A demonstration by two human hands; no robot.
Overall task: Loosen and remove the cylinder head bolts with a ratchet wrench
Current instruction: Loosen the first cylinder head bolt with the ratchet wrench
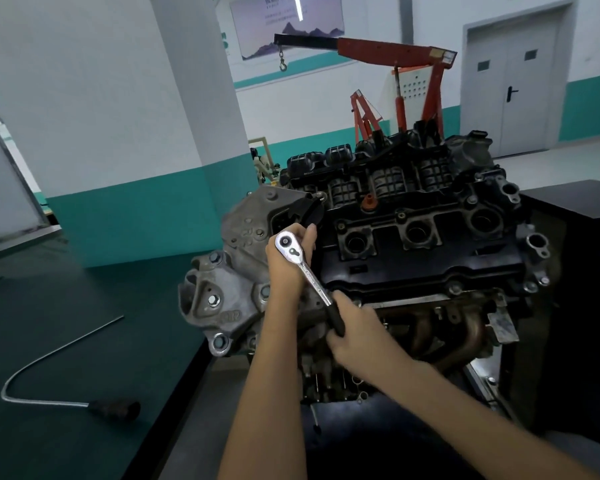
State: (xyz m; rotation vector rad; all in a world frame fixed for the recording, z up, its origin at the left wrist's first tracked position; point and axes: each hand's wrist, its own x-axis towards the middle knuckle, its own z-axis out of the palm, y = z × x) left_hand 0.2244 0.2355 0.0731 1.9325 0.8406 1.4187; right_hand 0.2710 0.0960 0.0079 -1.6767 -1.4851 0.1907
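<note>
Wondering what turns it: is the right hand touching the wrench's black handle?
Touching. The head view shows the right hand curled around the ratchet wrench at its black handle.

Pretty standard workshop room: white painted walls (84,81) with a teal band (136,220) along the bottom, and a big square white pillar (187,98) done the same way. Far right there's a grey double door (513,88) with a black lever handle, shut. By the back wall stands a red steel engine hoist (395,51), black boom pointing left with a metal hook (283,65) dangling. A pale mountain-landscape poster (284,22) hangs up high. Light grey floor (551,164) at the back, dark green counter (66,306) on the left, black boxy cabinet (575,202) on the right.
</note>
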